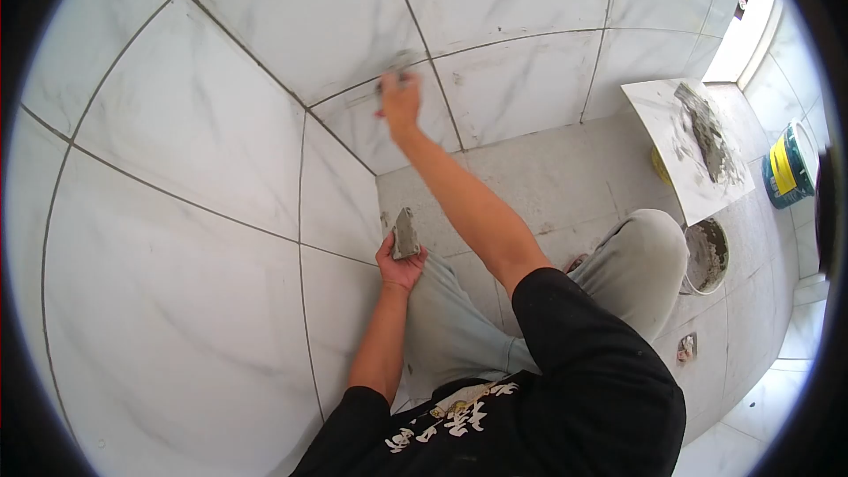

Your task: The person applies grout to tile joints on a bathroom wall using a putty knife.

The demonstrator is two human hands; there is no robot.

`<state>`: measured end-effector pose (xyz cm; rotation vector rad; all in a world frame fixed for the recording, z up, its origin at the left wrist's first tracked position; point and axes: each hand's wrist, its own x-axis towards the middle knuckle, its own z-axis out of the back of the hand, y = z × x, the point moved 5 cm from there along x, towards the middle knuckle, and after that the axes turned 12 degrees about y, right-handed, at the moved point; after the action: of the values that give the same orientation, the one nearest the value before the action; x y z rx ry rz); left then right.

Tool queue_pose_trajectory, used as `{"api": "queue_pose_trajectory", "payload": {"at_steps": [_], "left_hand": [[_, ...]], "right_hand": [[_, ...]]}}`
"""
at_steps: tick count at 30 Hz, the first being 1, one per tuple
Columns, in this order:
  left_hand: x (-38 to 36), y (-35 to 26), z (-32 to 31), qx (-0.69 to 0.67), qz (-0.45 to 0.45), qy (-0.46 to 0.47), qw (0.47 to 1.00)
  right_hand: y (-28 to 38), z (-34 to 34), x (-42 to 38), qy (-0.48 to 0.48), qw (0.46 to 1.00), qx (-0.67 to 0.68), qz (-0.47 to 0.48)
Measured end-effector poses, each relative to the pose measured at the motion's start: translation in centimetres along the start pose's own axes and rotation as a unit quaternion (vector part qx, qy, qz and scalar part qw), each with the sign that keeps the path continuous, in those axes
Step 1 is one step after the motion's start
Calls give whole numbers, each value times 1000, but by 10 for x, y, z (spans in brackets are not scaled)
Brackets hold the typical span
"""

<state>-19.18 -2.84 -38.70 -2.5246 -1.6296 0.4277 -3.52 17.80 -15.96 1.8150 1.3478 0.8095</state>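
My right hand (402, 104) is raised against the white marbled wall tiles (300, 13), at a dark joint. Its fingers are wrapped round a tool (403, 62) that is blurred by motion. Lower down, near the wall corner and my knee, my left hand (402, 267) holds a small flat plate (406, 234) smeared with grey paste.
A white tile (654, 124) bearing grey mortar (707, 132) lies at the right, above a bucket (707, 256) with grey residue. A green bucket with a yellow label (782, 168) stands farther right. Beige floor tiles (539, 177) meet the wall.
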Motion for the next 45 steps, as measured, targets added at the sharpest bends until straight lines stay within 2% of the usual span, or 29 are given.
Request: {"api": "queue_pose_trajectory", "payload": {"at_steps": [2, 3, 5, 6, 8, 9, 10, 11, 13, 14, 16, 17, 19, 20, 21, 23, 25, 27, 28, 29, 30, 31, 33, 34, 36, 37, 39, 43, 45], "left_hand": [[3, 5, -7, 9, -10, 10, 1000], [-1, 5, -13, 24, -11, -18, 999], [-7, 1, -24, 40, -29, -30, 998], [-8, -1, -21, 44, -43, -54, 997], [-10, 2, -19, 46, -62, -66, 995], [-11, 4, -18, 69, -82, -89, 990], [-6, 5, -19, 92, -101, -114, 984], [-1, 11, -32, 91, -100, -103, 985], [-1, 28, -82, 27, -92, -25, 995], [-4, 35, -109, 25, -86, -14, 996], [4, 50, -185, 19, -95, 82, 992], [7, 58, -213, 21, -80, 91, 992], [8, 61, -249, 60, -99, 133, 984], [14, 62, -248, 69, -85, 149, 983], [14, 66, -252, 72, -69, 145, 984], [11, 72, -246, 97, -113, 108, 983], [13, 73, -226, 47, -78, 113, 989], [11, 72, -220, 38, -70, 157, 984], [16, 73, -205, 30, -59, 147, 987], [22, 75, -183, 21, -40, 140, 989], [29, 81, -163, 11, -22, 136, 990], [37, 90, -143, 3, -16, 135, 991], [43, 110, -89, -13, 21, 41, 999], [42, 119, -74, -14, 32, 37, 999], [44, 137, -50, 7, 61, -52, 997], [48, 138, -50, 7, 70, -48, 996], [51, 136, -54, 4, 100, -16, 995], [54, 135, -45, 53, 126, -67, 988], [54, 138, -42, 53, 134, -71, 987]], "right_hand": [[-23, -35, -11, 168, 980, -60, -86], [3, -40, -20, 172, 980, -62, -73], [45, -69, -47, 372, 907, -15, -195], [67, -72, -42, 386, 903, -23, -185], [106, -67, -42, 536, 791, -217, -199], [126, -59, -46, 561, 756, -300, -155], [142, -45, -53, 577, 714, -380, -112], [159, -27, -68, 585, 700, -400, -84], [190, 11, -108, 582, 663, -468, -47], [180, 35, -112, 605, 617, -468, 185], [210, 68, -153, 593, 586, -531, 150], [228, 76, -164, 580, 591, -541, 151], [249, 89, -183, 550, 549, -589, 220], [257, 96, -180, 527, 545, -595, 265], [259, 108, -173, 517, 556, -598, 257], [256, 146, -154, 472, 551, -642, 245], [237, 209, -130, 417, 470, -757, 181], [221, 288, -116, 359, 626, -688, 80], [222, 312, -127, 356, 626, -691, 63], [223, 345, -131, 258, 866, -422, -76], [217, 372, -139, 113, 970, -91, -195], [217, 384, -147, 106, 970, -98, -198], [202, 400, -178, 73, 984, 43, -157], [189, 404, -193, 61, 985, 43, -158], [160, 409, -215, -15, 977, 95, -190], [148, 411, -223, -21, 978, 94, -184], [124, 403, -234, 9, 966, 190, -173], [132, 385, -254, -60, 974, 147, -163], [128, 388, -271, -158, 942, 101, -279]]}}
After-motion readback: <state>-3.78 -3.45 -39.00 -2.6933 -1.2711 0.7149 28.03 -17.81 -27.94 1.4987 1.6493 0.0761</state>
